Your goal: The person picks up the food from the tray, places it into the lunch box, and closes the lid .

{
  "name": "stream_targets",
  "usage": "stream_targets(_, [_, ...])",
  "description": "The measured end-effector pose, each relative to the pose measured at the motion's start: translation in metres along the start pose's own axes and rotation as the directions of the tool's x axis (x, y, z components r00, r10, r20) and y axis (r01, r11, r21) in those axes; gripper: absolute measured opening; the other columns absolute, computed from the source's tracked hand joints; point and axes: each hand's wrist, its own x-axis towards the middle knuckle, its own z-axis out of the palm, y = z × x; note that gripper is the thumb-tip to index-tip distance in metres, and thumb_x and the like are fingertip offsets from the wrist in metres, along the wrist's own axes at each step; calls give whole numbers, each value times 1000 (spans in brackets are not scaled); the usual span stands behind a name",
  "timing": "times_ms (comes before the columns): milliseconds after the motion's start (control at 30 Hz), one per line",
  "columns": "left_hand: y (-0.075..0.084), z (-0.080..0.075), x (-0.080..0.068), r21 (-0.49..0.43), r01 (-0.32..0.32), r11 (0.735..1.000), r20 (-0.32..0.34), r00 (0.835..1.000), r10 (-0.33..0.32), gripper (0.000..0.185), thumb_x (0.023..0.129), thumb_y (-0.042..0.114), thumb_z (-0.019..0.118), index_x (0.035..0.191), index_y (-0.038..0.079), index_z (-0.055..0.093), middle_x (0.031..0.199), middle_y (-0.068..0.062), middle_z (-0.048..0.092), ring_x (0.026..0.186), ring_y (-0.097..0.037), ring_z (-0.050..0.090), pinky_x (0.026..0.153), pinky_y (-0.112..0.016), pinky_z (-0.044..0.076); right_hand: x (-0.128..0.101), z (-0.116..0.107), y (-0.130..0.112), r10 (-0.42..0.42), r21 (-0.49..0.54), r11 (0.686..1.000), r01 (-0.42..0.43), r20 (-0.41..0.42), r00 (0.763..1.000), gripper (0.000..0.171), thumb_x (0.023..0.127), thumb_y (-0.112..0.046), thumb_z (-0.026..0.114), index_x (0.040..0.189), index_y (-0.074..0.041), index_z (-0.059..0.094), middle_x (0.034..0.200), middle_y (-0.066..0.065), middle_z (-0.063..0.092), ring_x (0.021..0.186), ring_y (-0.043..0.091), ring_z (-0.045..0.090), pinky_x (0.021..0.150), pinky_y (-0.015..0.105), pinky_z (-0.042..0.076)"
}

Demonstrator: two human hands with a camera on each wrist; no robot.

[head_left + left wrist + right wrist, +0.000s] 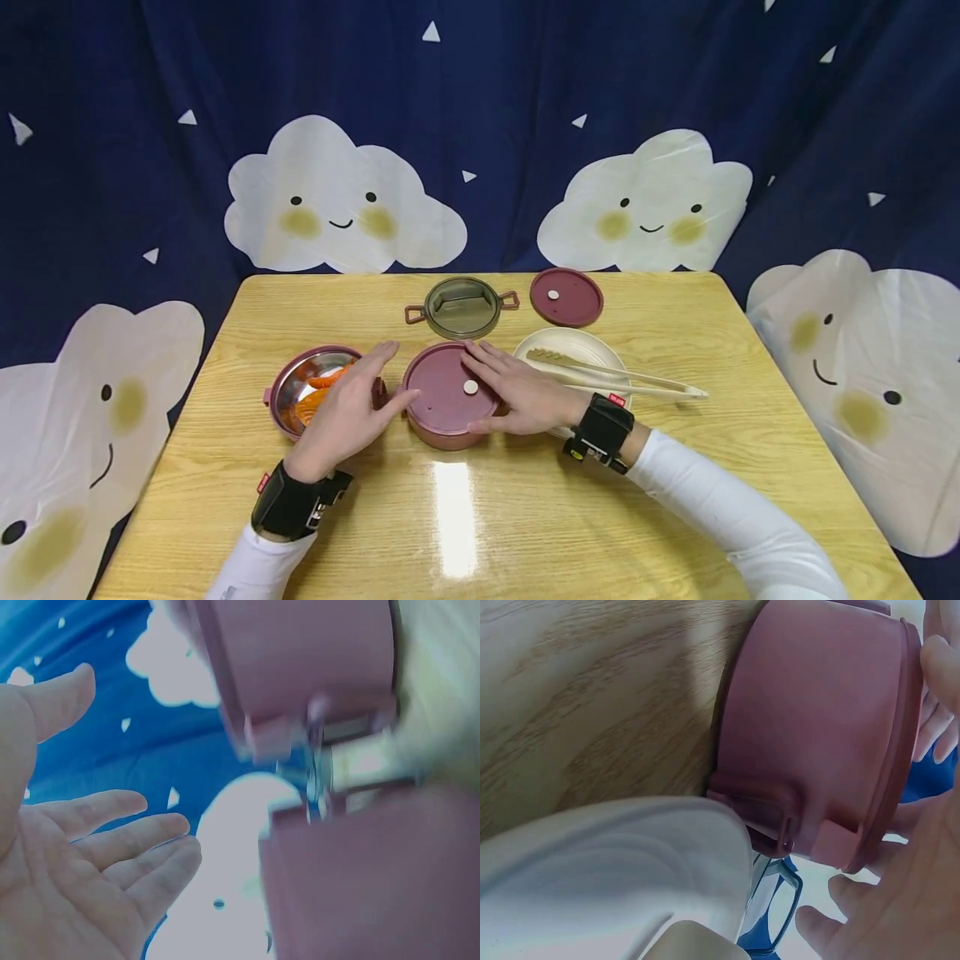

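A maroon pot with its lid on stands mid-table between both hands. My right hand lies along the lid's right edge, fingers spread and straight. In the right wrist view its thumb meets the lid's rim, and the pot's side and handle show. My left hand hovers between this pot and the steel-lined maroon pot, which holds orange food pieces. Its fingers are straight, with the thumb tip near the lid's left edge. Nothing is in the left palm in the left wrist view.
Behind the lidded pot sits a two-handled pan with a see-through lid. A loose maroon lid lies at the back right. Tongs rest across a cream plate, beside my right wrist. A cloud-print curtain stands behind the table.
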Motion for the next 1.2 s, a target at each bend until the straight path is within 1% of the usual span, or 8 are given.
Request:
stream_targets(233, [-26,-30,-14,37,31,999,-124,992,-26,68,93,30,83,146,-2,57,145,-26,63,134,-45,61,110,-63,49,2,-5,-7,-1,9,1000,2,-63,998,105,94,-64,69,169,-10,21,179,12,7,166,36,13,132,56,21])
stream_targets(333, [-38,-42,-21,64,38,997,-157,987,-27,62,93,25,83,143,-4,59,128,-24,72,108,-41,70,91,-53,58,8,-10,-18,10,18,1000,-8,-117,993,100,94,-61,71,167,-8,28,178,14,17,164,35,22,130,57,26])
stream_targets(433, [-49,-53,-27,93,58,994,-179,983,-41,58,94,23,81,140,-6,61,116,-24,74,91,-37,68,75,-46,56,16,-15,-33,52,35,998,-47,-173,984,93,95,-58,71,165,-8,35,174,15,30,159,35,35,128,54,32])
stream_targets(567, [-61,-64,-35,107,133,985,-176,978,-113,61,96,29,79,140,-9,60,128,-33,69,108,-51,67,90,-62,57,27,-22,-54,101,58,994,-90,-216,971,83,96,-52,73,159,-7,45,165,15,46,152,35,46,124,51,39])
stream_targets(633, [-67,-67,-38,112,173,978,-164,974,-154,64,97,32,77,141,-11,58,136,-38,64,97,-52,67,93,-67,54,30,-26,-63,114,63,993,-103,-222,968,79,96,-50,73,157,-6,48,161,15,51,150,34,49,122,50,42])
stream_targets(800, [-84,-74,-46,128,254,959,-137,962,-237,69,99,38,74,143,-13,56,137,-41,60,85,-50,67,86,-65,56,44,-33,-82,137,94,989,-118,-233,963,70,98,-45,71,152,-4,53,152,14,61,142,28,58,116,47,48])
stream_targets(900, [-93,-79,-50,132,270,954,-123,959,-255,67,102,37,70,143,-14,54,136,-42,61,109,-58,67,89,-68,55,56,-34,-92,160,124,983,-135,-217,963,66,99,-46,69,151,-5,56,148,10,65,139,24,61,114,43,50])
stream_targets(1200, [-111,-83,-53,126,318,940,-68,948,-312,61,103,30,69,143,-14,54,129,-42,65,109,-58,69,89,-67,56,100,-26,-111,230,207,959,-196,-156,961,60,102,-41,69,149,-5,58,137,9,73,117,18,71,100,32,56])
